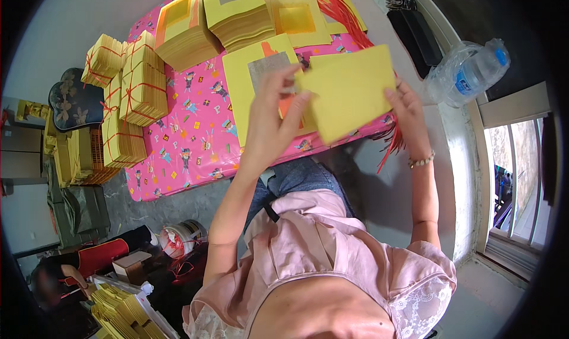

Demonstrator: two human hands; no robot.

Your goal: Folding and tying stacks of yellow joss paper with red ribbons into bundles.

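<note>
My right hand (pixel 410 110) grips a yellow paper sheet or thin stack of sheets (pixel 349 90) by its right edge, thumb on the near face. My left hand (pixel 275 104) is at the left edge of that paper, its thumb and fingers apart and slightly blurred; whether it touches the paper is hard to tell. Below the hands, a larger yellow sheet (pixel 237 102) with a silver square and orange marks lies on the pink patterned table cover (pixel 195 131). A bundle of red strings (pixel 344 13) lies at the back right, with loose ends hanging near my right hand.
Tall stacks of yellow paper (pixel 237 27) stand at the back. Bundles tied with red string (pixel 142 93) fill the left side. A plastic bottle (pixel 480 72) rests on the right ledge. Another person (pixel 89 268) sits at the lower left beside more yellow paper and a bucket (pixel 184 238).
</note>
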